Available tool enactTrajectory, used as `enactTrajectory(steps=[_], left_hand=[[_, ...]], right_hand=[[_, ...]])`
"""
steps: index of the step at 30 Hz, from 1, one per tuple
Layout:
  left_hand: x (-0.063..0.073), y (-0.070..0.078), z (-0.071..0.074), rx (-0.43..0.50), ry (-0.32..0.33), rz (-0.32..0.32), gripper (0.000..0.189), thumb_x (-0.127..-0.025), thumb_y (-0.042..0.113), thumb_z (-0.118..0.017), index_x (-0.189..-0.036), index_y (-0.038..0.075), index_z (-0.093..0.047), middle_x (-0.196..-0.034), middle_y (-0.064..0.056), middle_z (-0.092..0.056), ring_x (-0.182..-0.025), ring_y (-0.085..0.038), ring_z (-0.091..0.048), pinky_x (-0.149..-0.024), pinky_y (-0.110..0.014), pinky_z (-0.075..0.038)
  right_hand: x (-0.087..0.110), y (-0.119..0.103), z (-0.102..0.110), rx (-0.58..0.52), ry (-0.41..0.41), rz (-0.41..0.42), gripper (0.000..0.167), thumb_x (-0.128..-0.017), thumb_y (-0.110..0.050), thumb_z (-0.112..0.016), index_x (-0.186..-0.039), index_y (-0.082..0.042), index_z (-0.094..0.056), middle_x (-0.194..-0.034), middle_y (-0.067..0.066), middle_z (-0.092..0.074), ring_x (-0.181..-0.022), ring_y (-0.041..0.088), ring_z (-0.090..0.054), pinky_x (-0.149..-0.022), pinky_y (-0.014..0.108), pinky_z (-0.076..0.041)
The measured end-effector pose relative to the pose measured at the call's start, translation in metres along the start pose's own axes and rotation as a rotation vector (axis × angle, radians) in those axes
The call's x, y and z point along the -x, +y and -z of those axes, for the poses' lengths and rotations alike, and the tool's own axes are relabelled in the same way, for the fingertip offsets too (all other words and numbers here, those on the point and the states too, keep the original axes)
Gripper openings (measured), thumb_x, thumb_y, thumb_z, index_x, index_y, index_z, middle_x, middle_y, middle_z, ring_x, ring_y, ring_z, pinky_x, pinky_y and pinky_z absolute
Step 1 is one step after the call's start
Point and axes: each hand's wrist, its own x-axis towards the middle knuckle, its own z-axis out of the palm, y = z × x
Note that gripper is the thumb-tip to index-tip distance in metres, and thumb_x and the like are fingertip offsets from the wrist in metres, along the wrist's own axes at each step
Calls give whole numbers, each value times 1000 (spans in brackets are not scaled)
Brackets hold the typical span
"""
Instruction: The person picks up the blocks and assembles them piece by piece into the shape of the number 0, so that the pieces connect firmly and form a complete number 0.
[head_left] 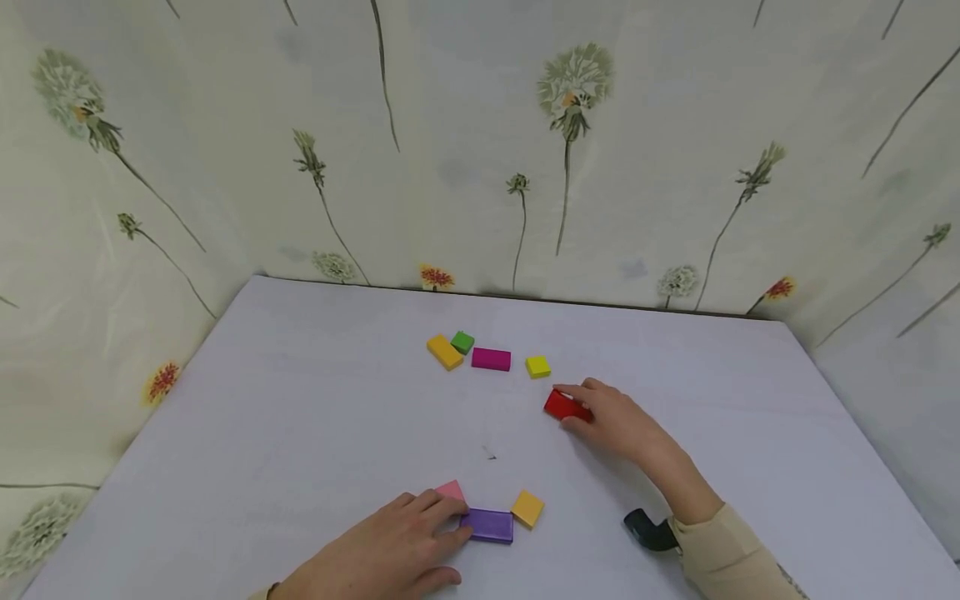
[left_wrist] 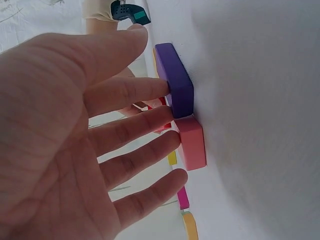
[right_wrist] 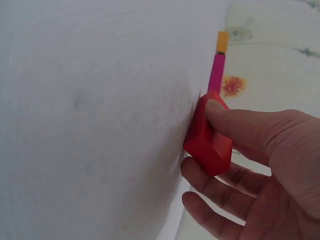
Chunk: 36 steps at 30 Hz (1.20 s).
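1. So, red block (head_left: 564, 406) is right of centre on the tabletop (head_left: 300, 417), pinched between thumb and fingers of the right hand (head_left: 622, 421). Can't tell if it's fully resting or slightly raised.
2. Left hand (head_left: 390, 542): not gripping. Fingers extended, fingertips at the purple block (head_left: 491, 526) and pink block (head_left: 452, 490), thumb free.
3. Purple and pink touch at a corner area; small orange block (head_left: 528, 509) sits just beside purple's right end.
4. Yellow block (head_left: 537, 367) is near red, on its far side. Going left from there: magenta block (head_left: 491, 359), then green block (head_left: 462, 342) and long orange block (head_left: 445, 352) close together.
5. Dark curved device (head_left: 649, 532) at the right cuff.
6. Dandelion-print cloth (head_left: 450, 108) behind the tabletop.
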Motion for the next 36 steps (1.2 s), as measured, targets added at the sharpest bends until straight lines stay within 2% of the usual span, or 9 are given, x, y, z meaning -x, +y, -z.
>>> enactTrajectory(steps=[5, 8, 11, 15, 18, 21, 27, 31, 36], left_hand=[[2, -1, 0, -17, 29, -17, 45, -97, 50, -55, -130, 21, -63, -129, 6, -52, -117, -10, -46, -88, -29, -47], [2, -1, 0, -18, 34, -18, 44, -97, 50, -56, -130, 22, -63, -129, 6, -52, -116, -10, -46, -88, -29, -47], [2, -1, -1, -15, 31, -15, 44, -96, 50, -56, -130, 22, -63, -129, 7, -52, -116, -10, -46, -88, -28, -47], [1, -1, -1, -22, 30, -15, 44, -96, 50, -55, -130, 23, -63, -129, 7, -52, -116, -10, -47, -87, -28, -47], [1, -1, -1, -27, 33, -18, 44, -96, 50, -55, -130, 23, -63, -129, 6, -53, -116, -10, -47, -87, -28, -47], [1, -1, -1, -34, 45, -22, 44, -96, 50, -55, -130, 23, -63, -129, 6, -53, -117, -10, -47, -87, -28, -47], [2, -2, -3, -52, 88, -44, 42, -96, 49, -56, -127, 22, -65, -128, 6, -53, -117, -11, -47, -86, -27, -46], [2, -3, -3, -59, 106, -56, 40, -97, 49, -56, -126, 22, -65, -127, 6, -53, -116, -10, -47, -85, -26, -46], [2, -2, -2, -49, 85, -48, 42, -97, 49, -56, -127, 22, -65, -127, 5, -53, -116, -11, -47, -85, -26, -46]], right_hand=[[1, -6, -1, 60, 18, -2, 42, -88, -16, -74, -128, -11, -64, -97, 4, -62, -79, 17, -53, -71, 36, -51], [2, -8, -1, 87, 32, 20, 44, -87, -13, -74, -130, -16, -63, -91, 2, -60, -75, 16, -52, -66, 34, -49], [3, -9, -2, 88, 48, 41, 47, -88, -11, -72, -133, -20, -62, -91, 2, -59, -75, 16, -51, -65, 33, -48], [6, -10, -3, 67, 101, 56, 42, -87, -9, -72, -128, -16, -64, -96, 3, -60, -79, 17, -54, -70, 34, -52], [7, -11, -2, 18, 128, 50, 39, -86, -10, -74, -123, -14, -63, -100, 5, -62, -81, 18, -57, -70, 35, -54], [8, -11, 1, -58, 119, 29, 36, -87, -11, -74, -121, -13, -63, -103, 5, -64, -82, 17, -59, -69, 31, -54], [10, -7, 2, -182, 112, -26, 34, -87, -13, -75, -117, -17, -61, -100, 3, -65, -79, 15, -61, -64, 26, -53], [11, -2, 0, -230, 140, -19, 34, -86, -15, -76, -115, -19, -59, -100, 4, -66, -79, 15, -63, -64, 25, -54], [15, 0, -1, -304, 175, 1, 31, -86, -14, -76, -112, -18, -58, -98, 2, -68, -84, 16, -67, -72, 30, -56]])
